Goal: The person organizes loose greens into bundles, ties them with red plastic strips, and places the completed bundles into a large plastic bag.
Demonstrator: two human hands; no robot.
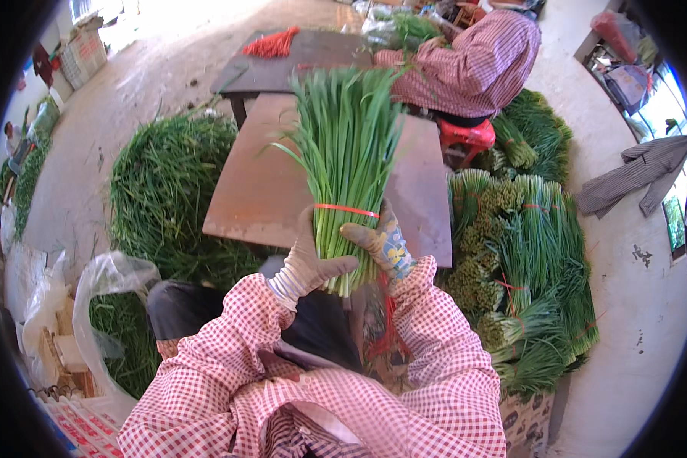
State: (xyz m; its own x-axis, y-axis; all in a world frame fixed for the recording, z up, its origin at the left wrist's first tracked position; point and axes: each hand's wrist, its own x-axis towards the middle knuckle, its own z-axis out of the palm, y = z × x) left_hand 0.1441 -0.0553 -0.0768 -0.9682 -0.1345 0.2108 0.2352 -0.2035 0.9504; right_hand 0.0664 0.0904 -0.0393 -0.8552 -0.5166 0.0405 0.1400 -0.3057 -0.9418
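Observation:
A thick bunch of green garlic chives stands nearly upright between my gloved hands, its leaf tips pointing away from me. One red band circles it near the pale cut ends. My left hand wraps the lower left side, thumb across the stems. From the right, my right hand in a patterned glove grips the bunch just below the band. Behind the bunch lies a brown tabletop, partly hidden by the leaves.
Loose greens are heaped left of the table, and banded bunches are stacked at the right. Red bands lie on a farther dark table. A person in a checked sleeve sits at far right. An open plastic bag holds greens.

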